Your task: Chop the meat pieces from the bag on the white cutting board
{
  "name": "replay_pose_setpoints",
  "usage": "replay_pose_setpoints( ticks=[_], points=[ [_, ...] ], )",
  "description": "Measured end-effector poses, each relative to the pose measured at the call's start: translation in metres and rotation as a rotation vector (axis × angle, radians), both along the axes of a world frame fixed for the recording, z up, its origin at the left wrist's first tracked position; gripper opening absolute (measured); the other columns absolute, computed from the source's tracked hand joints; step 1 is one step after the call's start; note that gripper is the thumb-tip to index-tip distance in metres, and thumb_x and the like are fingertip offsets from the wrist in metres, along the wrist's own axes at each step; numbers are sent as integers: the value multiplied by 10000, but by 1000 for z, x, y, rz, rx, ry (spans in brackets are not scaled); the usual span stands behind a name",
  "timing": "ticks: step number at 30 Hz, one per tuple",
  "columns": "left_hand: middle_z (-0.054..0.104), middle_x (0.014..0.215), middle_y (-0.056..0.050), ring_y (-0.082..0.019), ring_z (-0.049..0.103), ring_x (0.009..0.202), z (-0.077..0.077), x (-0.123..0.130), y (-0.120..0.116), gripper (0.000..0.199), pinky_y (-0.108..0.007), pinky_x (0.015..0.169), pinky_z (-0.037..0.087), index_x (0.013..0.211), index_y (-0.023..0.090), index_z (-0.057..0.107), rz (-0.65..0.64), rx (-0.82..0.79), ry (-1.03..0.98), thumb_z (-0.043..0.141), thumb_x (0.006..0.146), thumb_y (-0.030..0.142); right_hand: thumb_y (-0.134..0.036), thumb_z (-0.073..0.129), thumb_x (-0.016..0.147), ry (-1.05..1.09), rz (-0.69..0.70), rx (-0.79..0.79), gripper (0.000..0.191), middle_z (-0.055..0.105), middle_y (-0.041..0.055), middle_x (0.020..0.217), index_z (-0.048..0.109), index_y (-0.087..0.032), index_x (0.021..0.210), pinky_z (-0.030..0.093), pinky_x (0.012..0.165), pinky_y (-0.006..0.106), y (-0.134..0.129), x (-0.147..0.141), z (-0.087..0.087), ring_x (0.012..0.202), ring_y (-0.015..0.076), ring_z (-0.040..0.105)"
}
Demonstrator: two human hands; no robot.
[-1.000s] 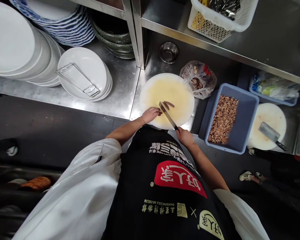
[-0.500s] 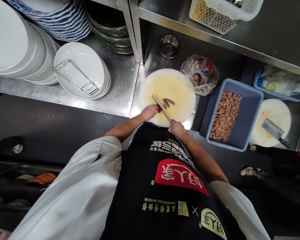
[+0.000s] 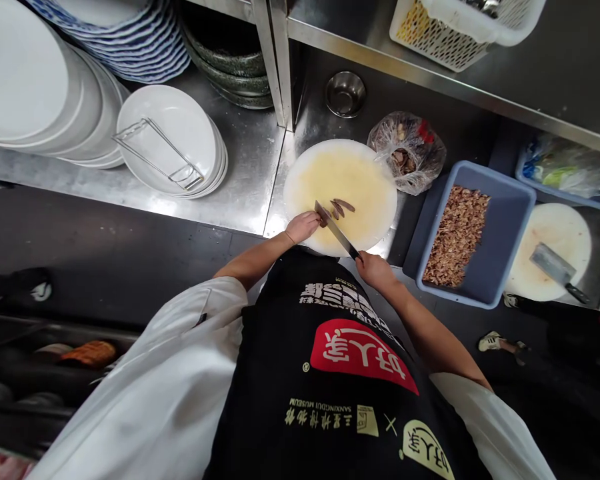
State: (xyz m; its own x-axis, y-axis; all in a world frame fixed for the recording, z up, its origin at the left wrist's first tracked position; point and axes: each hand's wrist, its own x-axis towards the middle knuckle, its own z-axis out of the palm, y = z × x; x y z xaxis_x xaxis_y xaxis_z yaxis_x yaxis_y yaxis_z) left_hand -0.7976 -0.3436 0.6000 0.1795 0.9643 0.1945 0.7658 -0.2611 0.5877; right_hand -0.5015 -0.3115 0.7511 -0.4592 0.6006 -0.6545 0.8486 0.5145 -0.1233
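Observation:
My right hand is closed round the dark handle of a kitchen knife. Its blade points up and to the left across a round white cutting board with a yellowed middle. Pressed to the board, my left hand has its fingers closed on a small piece of dark brown meat, right beside the blade's tip. Most of that piece is hidden by the fingers and the blade. Several cut slices of the meat lie just to the right of the blade.
Behind the board are a steel bowl and a plastic bag of brown pieces. To the right, a blue-grey bin holds chopped meat, beside a cleaver on another board. White plates with a wire rack stand left. A steel shelf overhangs.
My right hand has drawn the knife back toward me and to the right, so more of the blade shows. My left hand still holds the meat in place.

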Motion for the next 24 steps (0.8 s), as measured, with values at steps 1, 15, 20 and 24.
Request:
replay_pose_setpoints(
  ticks=[1,15,20,24],
  points=[
    [705,1161,-121,-229,634,1165,0,0,0,291,-410,1095,519,1030,196,760,-2,-4,-5,470,1035,222,-360,370,1090,-1,-5,-10,369,751,166,1081,650,-158,1219,492,896,336,2,-7,-4,1011,279,722],
    [686,1230,-115,-243,612,1221,11,-1,-2,274,-394,1078,528,1130,193,765,97,-79,68,520,1008,201,-385,401,1086,96,-100,5,371,768,153,1063,689,-171,1176,440,805,281,-20,33,-44,960,251,716],
    [600,1415,-116,-265,570,1313,30,-13,25,385,-372,1057,529,1321,213,697,-21,-144,130,608,947,187,-462,408,1064,252,-271,98,435,768,150,929,717,-154,1075,392,705,274,-31,84,-54,852,251,708],
    [681,1252,-70,-212,652,1151,34,-11,48,295,-323,1004,533,1224,254,754,-166,-224,102,593,976,252,-448,435,1023,295,-472,153,427,767,162,903,729,-139,1008,390,682,270,-30,82,-58,823,249,699]
  ],
)
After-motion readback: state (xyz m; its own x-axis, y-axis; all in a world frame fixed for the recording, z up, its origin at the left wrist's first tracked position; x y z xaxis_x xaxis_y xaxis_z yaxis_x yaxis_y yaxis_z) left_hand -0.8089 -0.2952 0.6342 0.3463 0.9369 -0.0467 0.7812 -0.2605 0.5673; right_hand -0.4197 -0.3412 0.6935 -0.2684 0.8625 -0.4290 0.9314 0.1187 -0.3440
